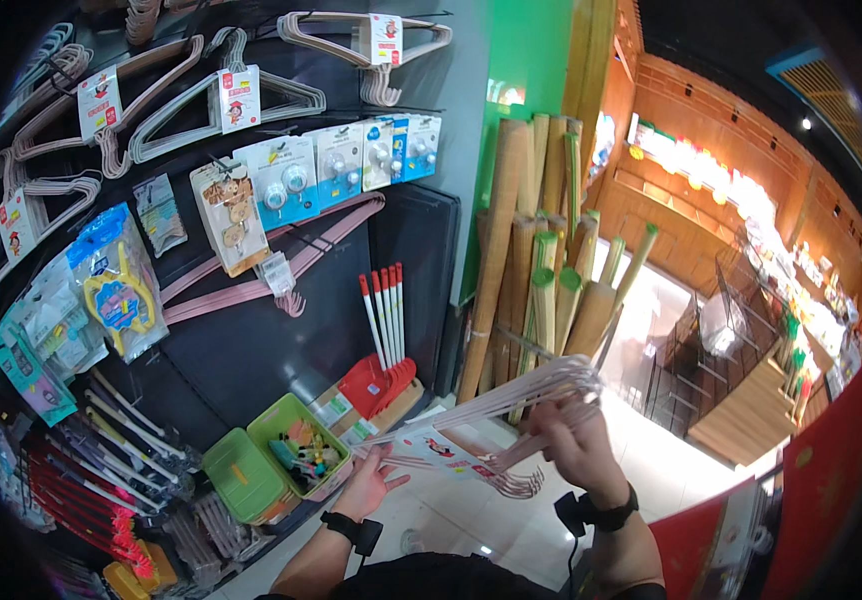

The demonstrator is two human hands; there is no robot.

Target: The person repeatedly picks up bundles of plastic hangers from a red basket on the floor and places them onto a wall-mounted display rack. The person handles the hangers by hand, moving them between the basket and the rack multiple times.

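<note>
A bundle of pale pink clothes hangers (pixel 476 401) with a printed card sleeve (pixel 442 450) lies across the space before me, its hooks towards my body. My right hand (pixel 570 439) is closed around the bundle's right end. At the other end, my left hand (pixel 372 480) touches the hangers from below with fingers spread; whether it bears any weight I cannot tell. Each wrist wears a black strap with a small box. Similar hangers in card sleeves (pixel 240 101) hang on the dark display wall at the upper left.
Packaged hooks (pixel 281 180) and pink hangers (pixel 326 244) hang on the wall. Below stand red dustpans (pixel 378 382) and a green bin of small items (pixel 281 420). Rolled mats (pixel 498 262) stand beside the wall's end. Wire racks (pixel 690 360) are at right, a red-covered surface (pixel 813 480) nearer.
</note>
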